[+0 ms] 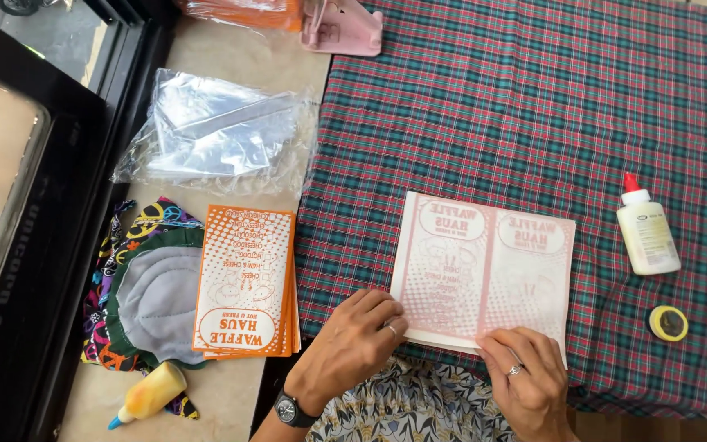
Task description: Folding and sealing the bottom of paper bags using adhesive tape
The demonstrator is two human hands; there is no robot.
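Note:
A white paper sheet (484, 270) with faint red print showing through lies face down on the plaid cloth (533, 106). My left hand (358, 340) presses flat on its near left corner, fingers together, a ring on one finger and a watch on the wrist. At the near edge of the sheet, right of centre, my right hand (529, 376) pinches the paper's border with its fingertips; it also wears a ring. Both hands touch only the paper.
A stack of orange printed paper bags (247, 282) lies left of the cloth, beside a colourful fabric pad (149, 295) and a yellow glue bottle (150, 393). Crumpled clear plastic (218, 135) lies behind. A white glue bottle (646, 233) and yellow tape roll (668, 322) sit at right.

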